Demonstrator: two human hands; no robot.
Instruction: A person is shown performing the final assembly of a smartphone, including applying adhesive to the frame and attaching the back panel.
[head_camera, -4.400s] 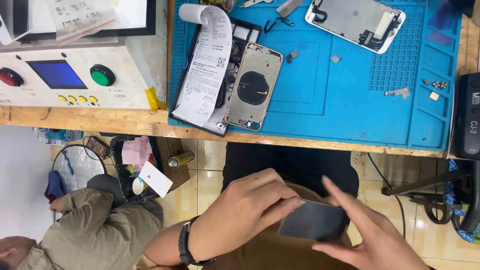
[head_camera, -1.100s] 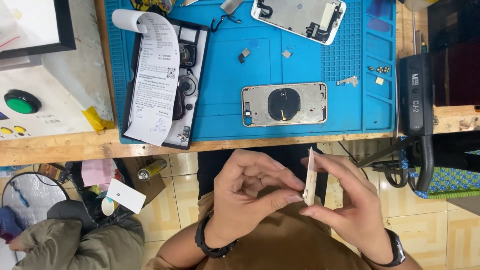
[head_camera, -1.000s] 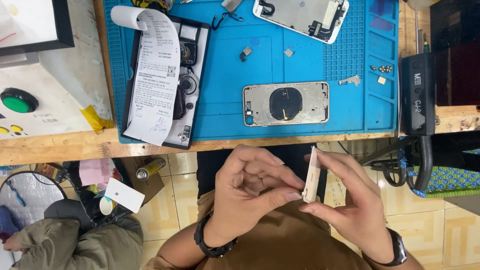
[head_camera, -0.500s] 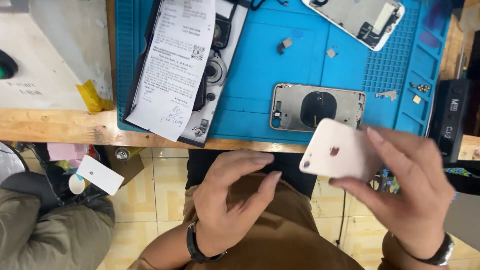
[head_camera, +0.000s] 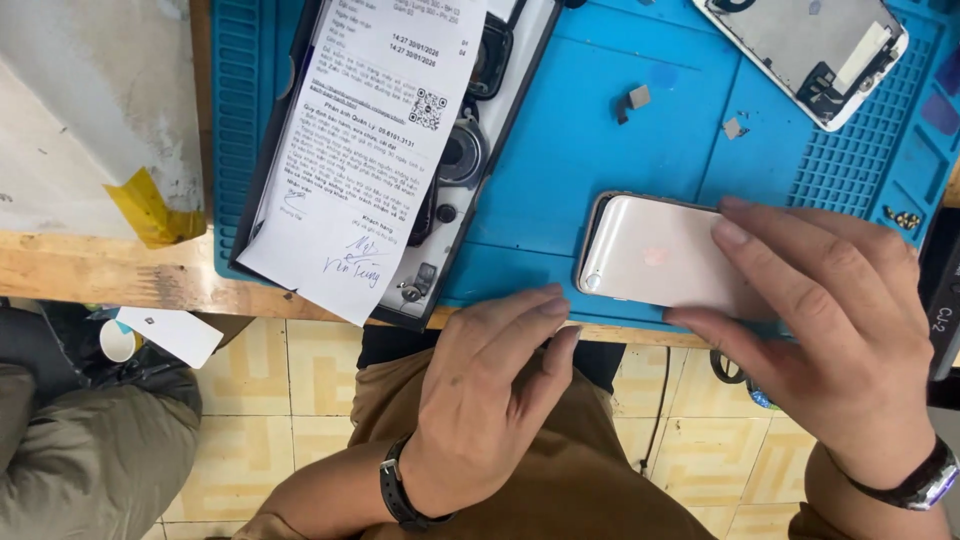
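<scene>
While the left hand (head_camera: 480, 400) rests flat and empty over the lap, fingers extended with their tips at the near edge of the wooden bench (head_camera: 100, 275), the right hand (head_camera: 830, 330) lies on the pale pink, glossy phone back panel (head_camera: 650, 265). Its fingers are spread over the panel's right half and its thumb runs along the near edge; they press rather than pinch, so the hand is laid on the panel, not closed around it. That panel lies flat, outer face up, at the near edge of the blue silicone work mat (head_camera: 580, 150), with the camera opening at its left end. Such a piece is judged light, thin, stiff and brittle, with a slick face; the long edges are the safest place to take hold, with no pressure on the centre. Farther left on the mat lies a dark rectangular tray of phone parts (head_camera: 470, 170), half covered by a white printed paper slip (head_camera: 370, 140). Beyond the panel lie two small grey loose parts (head_camera: 640, 97), and a cluster of tiny screws (head_camera: 903, 216) sits at the right. At the far right corner lies a white-framed phone display assembly (head_camera: 815, 45), inner side up. A yellow tape strip (head_camera: 150, 210) clings to the bench at left.
</scene>
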